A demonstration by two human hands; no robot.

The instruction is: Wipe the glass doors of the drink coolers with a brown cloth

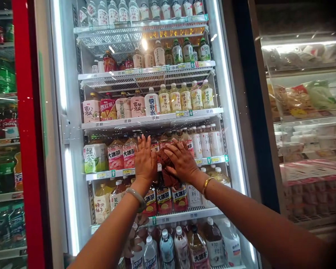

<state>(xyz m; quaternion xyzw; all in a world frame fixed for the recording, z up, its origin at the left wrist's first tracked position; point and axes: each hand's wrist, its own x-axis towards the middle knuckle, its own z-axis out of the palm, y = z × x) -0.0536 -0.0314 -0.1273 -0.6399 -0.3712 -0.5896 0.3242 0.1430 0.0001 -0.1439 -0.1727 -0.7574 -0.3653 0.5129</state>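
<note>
My left hand (145,160) lies flat against the glass door (144,44) of a lit drinks cooler, its fingers stretched upward and holding nothing. Beside it, my right hand (182,158) presses a bunched dark brown cloth (169,176) to the same glass, with the fingers bent over it. Part of the cloth hangs below the palm. Behind the glass, near both hands, stand pink-labelled tea bottles (115,155) on a shelf; my hands hide some of them. Both wrists wear bangles.
Shelves of bottles fill the cooler above and below, including yellow-capped bottles (175,98) and bottles on the lowest shelf (167,246). A red upright post (30,130) separates another drinks cooler at left. Right of a dark frame, a fridge holds packaged food (296,99).
</note>
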